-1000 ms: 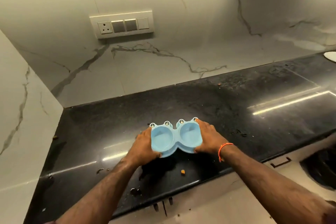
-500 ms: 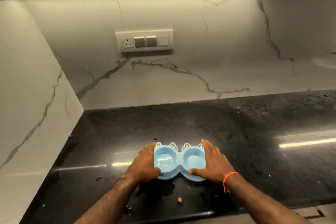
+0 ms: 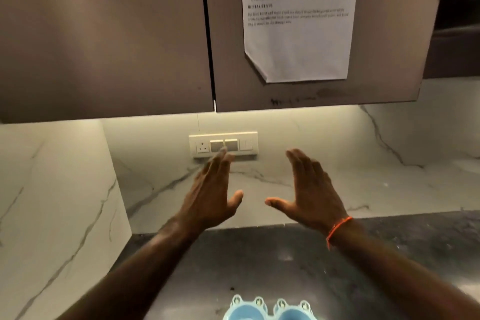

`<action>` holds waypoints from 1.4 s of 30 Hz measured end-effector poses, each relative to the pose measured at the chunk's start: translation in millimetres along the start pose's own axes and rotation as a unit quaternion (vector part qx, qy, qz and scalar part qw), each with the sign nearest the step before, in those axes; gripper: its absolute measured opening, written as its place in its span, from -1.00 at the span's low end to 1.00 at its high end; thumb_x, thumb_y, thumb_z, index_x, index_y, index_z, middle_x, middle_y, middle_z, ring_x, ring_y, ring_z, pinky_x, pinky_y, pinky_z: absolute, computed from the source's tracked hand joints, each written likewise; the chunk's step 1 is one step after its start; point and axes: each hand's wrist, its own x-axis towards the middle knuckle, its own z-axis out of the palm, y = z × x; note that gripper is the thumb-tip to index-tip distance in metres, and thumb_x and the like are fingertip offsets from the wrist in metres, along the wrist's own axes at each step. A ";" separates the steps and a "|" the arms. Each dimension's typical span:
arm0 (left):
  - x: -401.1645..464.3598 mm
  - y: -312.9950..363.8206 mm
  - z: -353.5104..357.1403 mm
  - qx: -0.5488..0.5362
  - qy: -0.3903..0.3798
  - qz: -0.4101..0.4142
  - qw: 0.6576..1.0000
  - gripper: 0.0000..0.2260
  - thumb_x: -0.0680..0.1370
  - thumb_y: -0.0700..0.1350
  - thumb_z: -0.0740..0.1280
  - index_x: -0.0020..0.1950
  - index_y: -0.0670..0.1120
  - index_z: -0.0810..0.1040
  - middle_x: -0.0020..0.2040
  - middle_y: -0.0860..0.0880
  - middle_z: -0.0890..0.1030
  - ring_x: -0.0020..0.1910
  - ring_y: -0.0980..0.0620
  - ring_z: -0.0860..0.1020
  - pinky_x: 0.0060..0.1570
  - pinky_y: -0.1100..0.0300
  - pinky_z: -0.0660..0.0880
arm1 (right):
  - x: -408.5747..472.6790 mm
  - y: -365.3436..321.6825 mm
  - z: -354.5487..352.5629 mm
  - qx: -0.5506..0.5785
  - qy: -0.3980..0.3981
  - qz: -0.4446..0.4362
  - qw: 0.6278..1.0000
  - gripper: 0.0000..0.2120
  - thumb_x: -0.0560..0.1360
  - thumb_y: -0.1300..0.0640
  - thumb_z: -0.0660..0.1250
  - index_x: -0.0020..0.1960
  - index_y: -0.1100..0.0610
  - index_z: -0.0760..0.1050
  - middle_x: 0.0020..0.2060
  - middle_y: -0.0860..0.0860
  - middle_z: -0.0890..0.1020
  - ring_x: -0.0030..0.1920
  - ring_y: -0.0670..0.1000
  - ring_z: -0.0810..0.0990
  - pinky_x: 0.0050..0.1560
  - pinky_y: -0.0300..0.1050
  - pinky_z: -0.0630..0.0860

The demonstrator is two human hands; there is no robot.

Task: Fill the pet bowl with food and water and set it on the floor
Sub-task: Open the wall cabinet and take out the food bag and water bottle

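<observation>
The light blue double pet bowl [image 3: 270, 310] sits on the black countertop [image 3: 285, 262] at the bottom edge of the head view; only its far rim shows. Neither hand touches it. My left hand [image 3: 210, 195] is raised in the air above the counter with its fingers straight and holds nothing. Beside it my right hand [image 3: 309, 189], with an orange thread at the wrist, is raised the same way, palm inward, empty. Both hands point toward the wall under the cabinet doors [image 3: 104, 34].
A white switch and socket plate [image 3: 223, 144] is on the marble backsplash behind my fingertips. A printed paper sheet [image 3: 298, 18] is taped to the right cabinet door. A marble side wall [image 3: 52, 202] closes the left.
Both hands have let go of the pet bowl and risen off the counter. The view has tilted upward, so the bowl now lies at the bottom edge and the cabinets show.
</observation>
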 end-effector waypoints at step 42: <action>110.5 38.5 -180.5 -0.121 0.185 0.268 0.938 -0.06 0.52 0.21 0.36 0.68 -0.06 -0.13 0.68 -0.09 -0.26 0.67 -0.02 -0.18 0.58 0.12 -0.01 | 93.9 -40.7 -116.7 -0.125 0.216 -0.099 0.963 0.00 0.36 0.35 0.46 0.63 0.25 -0.05 0.62 0.26 -0.07 0.61 0.36 -0.12 0.48 0.44 0.18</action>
